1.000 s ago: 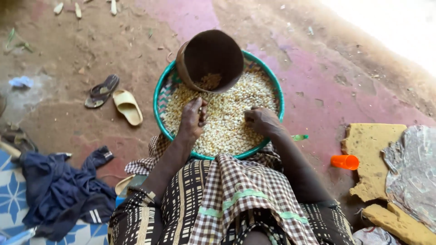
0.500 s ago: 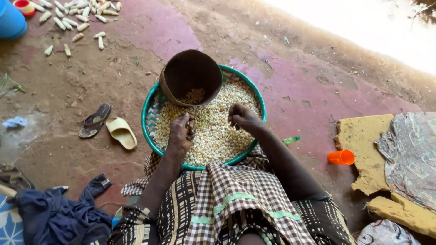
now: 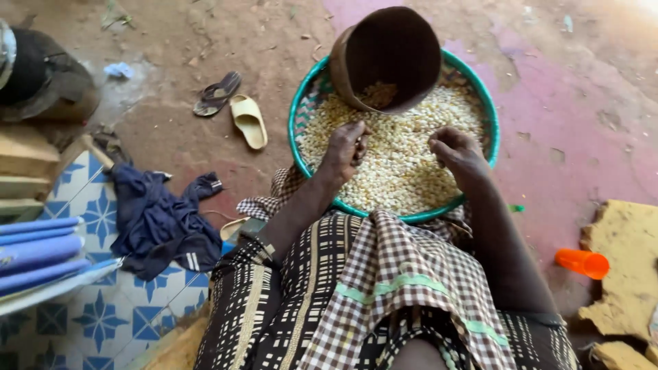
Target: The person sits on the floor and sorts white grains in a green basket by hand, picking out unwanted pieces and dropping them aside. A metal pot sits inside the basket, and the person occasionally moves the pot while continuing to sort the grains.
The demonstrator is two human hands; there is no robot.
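Note:
A round green-rimmed basket tray (image 3: 299, 116) full of pale maize kernels (image 3: 404, 157) lies on the ground in front of my lap. A dark brown bowl (image 3: 387, 58) leans on the tray's far edge, with a few kernels inside it. My left hand (image 3: 345, 151) rests on the kernels at the tray's left side, fingers curled around some of them. My right hand (image 3: 458, 151) is over the kernels at the right, fingers pinched together; what it holds is too small to tell. A checked cloth (image 3: 391, 274) covers my lap.
Two sandals (image 3: 233, 106) lie on the dirt left of the tray. A dark blue garment (image 3: 161, 219) lies on a blue-and-white tiled step (image 3: 89, 205). An orange cup (image 3: 581, 263) and yellow foam pieces (image 3: 627, 267) are at the right. A dark pot (image 3: 41, 79) stands far left.
The view has swung right and nearer, so the tray appears more to the right. Both hands stay on the kernels; the left has shifted slightly toward the bowl.

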